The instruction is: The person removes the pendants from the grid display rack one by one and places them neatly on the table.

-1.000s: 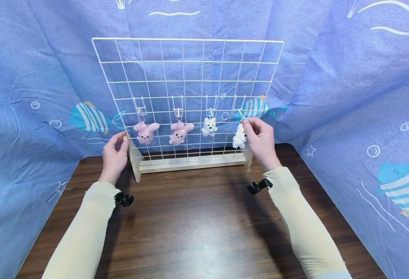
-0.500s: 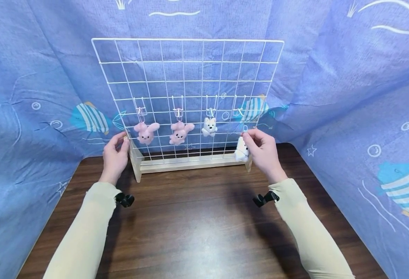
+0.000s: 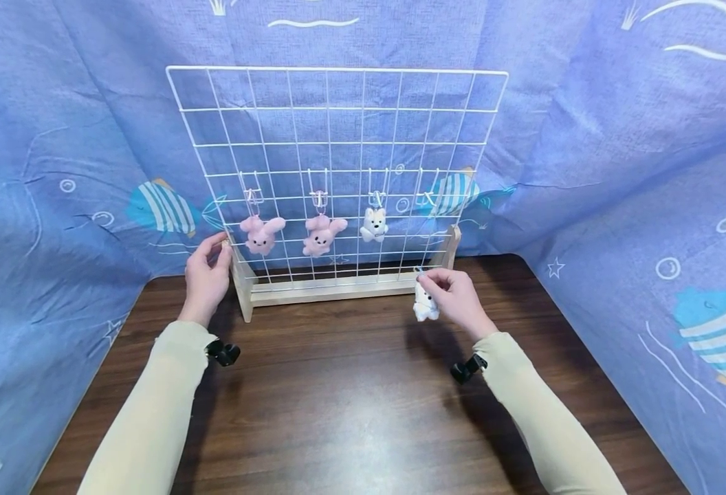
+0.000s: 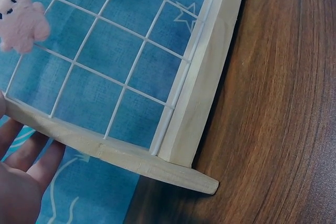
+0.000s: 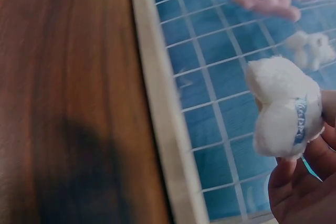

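Note:
My right hand (image 3: 454, 295) pinches a white plush dog keychain (image 3: 425, 304) near its top, in front of the rack's lower right. A small clasp pokes up above the fingertips. The right wrist view shows the fluffy white body (image 5: 278, 103) with a blue lettered ribbon across it. At the rack's left end my left hand (image 3: 207, 280) grips the top of the wooden side support (image 3: 239, 280), fingers behind it in the left wrist view. Two pink plush rabbits (image 3: 260, 235) and another white plush dog (image 3: 374, 225) hang from hooks on the white wire grid (image 3: 344, 144).
To the right of the hung dog, a bare white hook (image 3: 426, 199) is on the grid. A wooden base bar (image 3: 332, 291) joins the two side supports on the dark wooden table (image 3: 338, 385). Blue fish-print cloth (image 3: 586, 137) surrounds the table.
My right hand has drawn the white plush dog keychain off the right-hand hook, moving it down and toward me. The left hand keeps its place on the support.

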### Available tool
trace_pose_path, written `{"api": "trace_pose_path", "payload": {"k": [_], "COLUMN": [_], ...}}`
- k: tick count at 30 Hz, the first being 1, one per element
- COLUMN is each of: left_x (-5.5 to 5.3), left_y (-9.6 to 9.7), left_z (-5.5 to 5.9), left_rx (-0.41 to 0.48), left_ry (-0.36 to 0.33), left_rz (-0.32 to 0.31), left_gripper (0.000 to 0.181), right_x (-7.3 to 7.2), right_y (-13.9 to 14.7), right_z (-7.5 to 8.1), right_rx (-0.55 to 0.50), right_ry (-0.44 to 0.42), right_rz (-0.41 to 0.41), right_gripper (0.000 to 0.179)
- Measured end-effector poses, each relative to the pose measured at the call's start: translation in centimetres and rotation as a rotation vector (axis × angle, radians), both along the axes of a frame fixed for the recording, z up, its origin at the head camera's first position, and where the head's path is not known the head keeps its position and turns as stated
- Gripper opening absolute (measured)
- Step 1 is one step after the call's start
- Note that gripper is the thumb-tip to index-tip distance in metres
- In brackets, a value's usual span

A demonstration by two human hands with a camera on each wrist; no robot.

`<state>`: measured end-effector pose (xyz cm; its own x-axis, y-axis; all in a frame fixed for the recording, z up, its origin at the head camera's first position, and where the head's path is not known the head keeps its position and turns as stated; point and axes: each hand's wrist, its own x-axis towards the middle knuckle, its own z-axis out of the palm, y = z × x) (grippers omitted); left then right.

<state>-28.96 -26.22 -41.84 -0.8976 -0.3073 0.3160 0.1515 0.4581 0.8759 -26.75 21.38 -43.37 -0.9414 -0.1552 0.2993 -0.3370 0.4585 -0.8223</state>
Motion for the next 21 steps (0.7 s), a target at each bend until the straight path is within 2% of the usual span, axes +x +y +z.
{"api": "trace_pose_path", "payload": {"k": [7,13,21], "left_x": [0.0,0.1,0.3], "left_y": [0.1,0.2,0.3], "left_z": [0.0,0.3,0.3], "left_rx": [0.006,0.004,0.002], "left_ry": [0.007,-0.005,0.005], "left_rz": [-0.001,-0.006,-0.003], "left_gripper": [0.04,0.041,0.04], "right_x": [-0.8,-1.1,-1.5], "right_y": [0.6,1.1,1.1], "right_z": [-2.9,-4.7,-6.2], "right_rx": [0.102,0.151,0.276], "right_ry": [-0.113,-0.2,-0.217], "right_rz": [0.016,0.004,-0.017], "right_gripper": [0.019,0.018,0.017]}}
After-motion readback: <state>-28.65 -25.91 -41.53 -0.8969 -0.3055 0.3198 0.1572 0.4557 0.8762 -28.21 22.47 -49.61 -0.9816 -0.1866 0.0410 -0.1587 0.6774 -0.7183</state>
